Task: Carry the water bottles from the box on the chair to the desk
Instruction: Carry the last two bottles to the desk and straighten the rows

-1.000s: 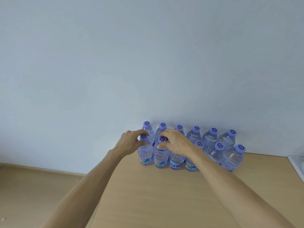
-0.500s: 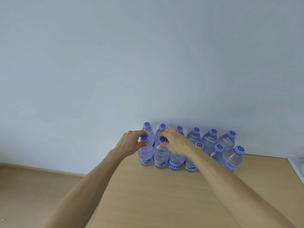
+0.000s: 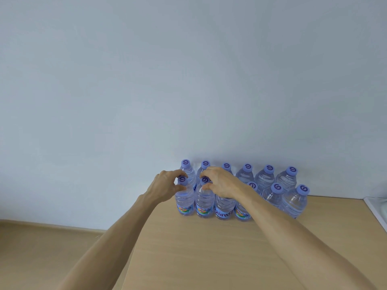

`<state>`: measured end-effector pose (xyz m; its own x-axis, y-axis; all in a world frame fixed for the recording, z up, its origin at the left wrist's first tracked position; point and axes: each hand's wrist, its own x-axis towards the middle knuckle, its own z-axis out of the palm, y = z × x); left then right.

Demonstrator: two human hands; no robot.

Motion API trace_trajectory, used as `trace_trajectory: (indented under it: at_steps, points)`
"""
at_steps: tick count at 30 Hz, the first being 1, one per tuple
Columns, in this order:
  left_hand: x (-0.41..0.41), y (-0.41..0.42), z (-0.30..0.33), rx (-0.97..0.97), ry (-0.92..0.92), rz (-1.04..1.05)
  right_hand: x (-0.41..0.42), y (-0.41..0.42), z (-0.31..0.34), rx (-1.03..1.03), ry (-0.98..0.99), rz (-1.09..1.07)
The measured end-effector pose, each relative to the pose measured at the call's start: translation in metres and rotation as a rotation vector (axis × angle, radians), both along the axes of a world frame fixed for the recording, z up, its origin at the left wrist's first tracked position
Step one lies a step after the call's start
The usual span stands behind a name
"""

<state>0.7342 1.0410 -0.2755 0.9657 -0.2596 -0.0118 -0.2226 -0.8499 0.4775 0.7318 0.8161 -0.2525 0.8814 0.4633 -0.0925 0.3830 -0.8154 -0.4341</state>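
Now two rows of water bottles (image 3: 270, 181) stand upright on the desk (image 3: 209, 248) against the wall (image 3: 188, 80). Left hand (image 3: 165, 188) pinches the neck of the front-left bottle (image 3: 184, 197); right hand (image 3: 222, 183) pinches the neck of the neighbouring bottle (image 3: 204, 199), apparently both resting on the desk.

Right hand (image 3: 222, 182) covers the cap and neck of the front-row bottle (image 3: 224, 207) just behind its grip; can't read that label fully. White object (image 3: 377, 208) far right of both grips is cut by the frame edge, unidentifiable.
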Motion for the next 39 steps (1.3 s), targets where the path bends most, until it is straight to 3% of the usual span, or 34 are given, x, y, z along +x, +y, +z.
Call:
trace_trajectory:
  at_steps: [11, 17, 22, 26, 35, 39]
  points:
    - [0.005, -0.004, 0.007, 0.010, 0.075, -0.040, 0.006, -0.017, -0.003, 0.009, 0.030, -0.045]
    - [0.002, -0.054, 0.022, -0.045, -0.081, -0.234, -0.003, -0.073, 0.000, 0.045, -0.033, -0.131]
    - [0.000, -0.108, 0.016, 0.189, -0.184, -0.359, -0.014, -0.120, -0.005, -0.025, -0.005, -0.195]
    - [0.003, -0.135, 0.008, 0.312, -0.220, -0.346, -0.019, -0.140, -0.008, -0.157, 0.004, -0.109]
    - [0.012, -0.127, 0.006, 0.111, -0.034, -0.496, -0.017, -0.137, -0.011, -0.187, -0.107, -0.129]
    - [0.006, -0.126, 0.006, 0.126, -0.046, -0.397, -0.016, -0.138, -0.010, -0.185, -0.079, -0.111]
